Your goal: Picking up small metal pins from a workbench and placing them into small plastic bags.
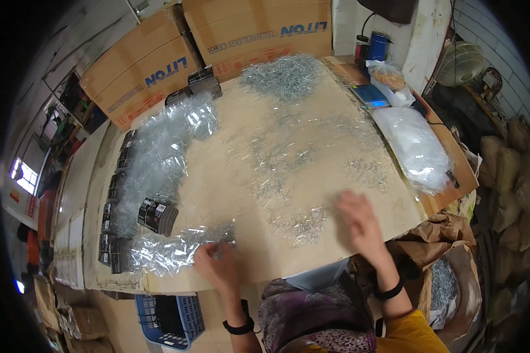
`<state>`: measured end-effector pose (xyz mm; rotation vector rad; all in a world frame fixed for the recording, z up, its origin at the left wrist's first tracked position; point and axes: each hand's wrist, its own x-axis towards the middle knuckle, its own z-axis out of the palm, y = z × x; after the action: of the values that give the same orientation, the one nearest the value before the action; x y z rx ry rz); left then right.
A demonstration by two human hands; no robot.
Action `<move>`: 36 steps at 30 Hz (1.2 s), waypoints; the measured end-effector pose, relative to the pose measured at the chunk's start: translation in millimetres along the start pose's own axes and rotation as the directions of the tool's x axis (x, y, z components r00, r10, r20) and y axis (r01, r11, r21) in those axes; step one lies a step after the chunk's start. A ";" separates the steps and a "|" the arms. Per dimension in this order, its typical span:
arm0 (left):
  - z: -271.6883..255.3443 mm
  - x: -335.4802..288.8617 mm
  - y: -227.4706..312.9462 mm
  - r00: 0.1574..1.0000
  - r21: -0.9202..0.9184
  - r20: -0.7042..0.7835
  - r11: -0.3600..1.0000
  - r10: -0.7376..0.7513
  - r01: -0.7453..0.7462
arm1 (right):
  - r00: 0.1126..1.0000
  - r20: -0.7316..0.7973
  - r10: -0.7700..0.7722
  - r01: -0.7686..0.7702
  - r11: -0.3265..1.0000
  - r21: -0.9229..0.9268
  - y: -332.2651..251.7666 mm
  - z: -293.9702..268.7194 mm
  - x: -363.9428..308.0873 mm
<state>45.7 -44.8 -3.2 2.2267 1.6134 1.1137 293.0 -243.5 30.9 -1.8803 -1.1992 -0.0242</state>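
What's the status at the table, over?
Left hand at clear plastic packets, grip unclear. Right hand blurred, beside loose shiny pieces. Dark card stack lies among packets.

Counter (212,182): pin heap (282,76) at far end, before cartons (259,26). Loose pins (300,226) scattered nearer, centre. Plastic bags (153,162) along left; card stack (158,216) among them. Right: side board (462,179) bearing filled bag (415,147), tray (403,99) behind. Basket (188,320) below, left.
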 end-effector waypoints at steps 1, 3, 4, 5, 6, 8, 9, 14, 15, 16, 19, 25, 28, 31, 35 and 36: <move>0.7 0.9 4.2 1.000 -0.010 0.006 1.000 0.006 -0.006 | 0.982 -0.176 0.069 -0.055 0.995 0.085 17.9 -14.5 -4.2; 3.3 2.5 18.2 0.994 0.028 -0.112 0.999 -0.018 0.022 | 0.816 -0.529 0.235 -0.273 0.962 0.006 57.6 -47.9 -12.5; 3.7 2.0 21.4 0.995 0.005 -0.086 0.998 0.055 -0.055 | 0.749 -0.642 0.163 -0.270 0.960 -0.071 96.5 -69.2 -22.6; 3.9 1.1 22.4 0.995 -0.025 -0.070 0.997 0.070 -0.071 | 0.734 -0.662 0.155 -0.286 0.954 -0.093 128.3 -85.1 -27.8; 5.0 0.2 21.3 0.982 0.074 -0.037 0.980 0.187 -0.184 | 0.689 -0.711 0.143 -0.372 0.911 -0.177 156.8 -100.8 -31.4; 4.3 -0.3 16.1 0.958 0.157 0.014 0.946 0.286 -0.285 | 0.709 -0.691 0.139 -0.489 0.803 -0.340 187.7 -110.0 -33.2; 4.7 -3.4 19.2 0.955 0.136 0.018 0.945 0.296 -0.296 | 0.765 -0.623 0.163 -0.511 0.742 -0.433 191.4 -111.2 -32.4; 4.9 -17.4 29.9 0.940 0.071 -0.063 0.941 0.335 -0.331 | 0.873 -0.487 0.039 -0.358 0.728 -0.584 148.3 -116.7 -32.4; 5.1 -19.9 35.7 0.918 0.010 -0.069 0.921 0.390 -0.390 | 0.870 -0.491 0.041 -0.364 0.725 -0.585 147.1 -117.3 -35.5; 2.9 -25.1 41.8 0.917 0.007 -0.068 0.919 0.393 -0.393 | 0.873 -0.485 0.060 -0.383 0.699 -0.603 145.2 -117.4 -37.7; -11.8 -42.7 63.8 0.909 -0.019 0.090 0.913 0.407 -0.407 | 0.847 -0.529 -0.051 -0.374 0.650 -0.662 137.0 -115.8 -30.4; -21.9 -62.6 76.4 0.890 -0.158 0.233 0.918 0.392 -0.363 | 0.875 -0.459 -0.155 -0.237 0.688 -0.685 132.0 -115.8 -39.1; -26.7 -74.5 83.0 0.877 -0.215 0.266 0.912 0.399 -0.350 | 0.825 -0.560 -0.074 -0.278 0.810 -0.517 102.5 -99.0 -50.7; -35.0 -87.7 87.7 0.850 -0.483 0.322 0.844 0.417 -0.231 | 0.795 -0.258 0.548 -0.312 0.735 0.602 50.0 -67.5 -71.4; -40.5 -103.2 130.0 0.736 -0.762 0.561 0.584 0.379 0.280 | 0.862 0.200 0.465 -0.383 0.341 0.859 -12.4 -24.4 -100.4; -36.7 -105.9 133.9 0.703 -0.769 0.628 0.406 0.334 0.494 | 0.858 0.230 0.459 -0.397 0.309 0.864 -18.4 -14.9 -107.1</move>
<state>107.3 -200.9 45.1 1.3923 0.4643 0.6305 228.4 -328.2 5.1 -1.1032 -0.3954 0.7371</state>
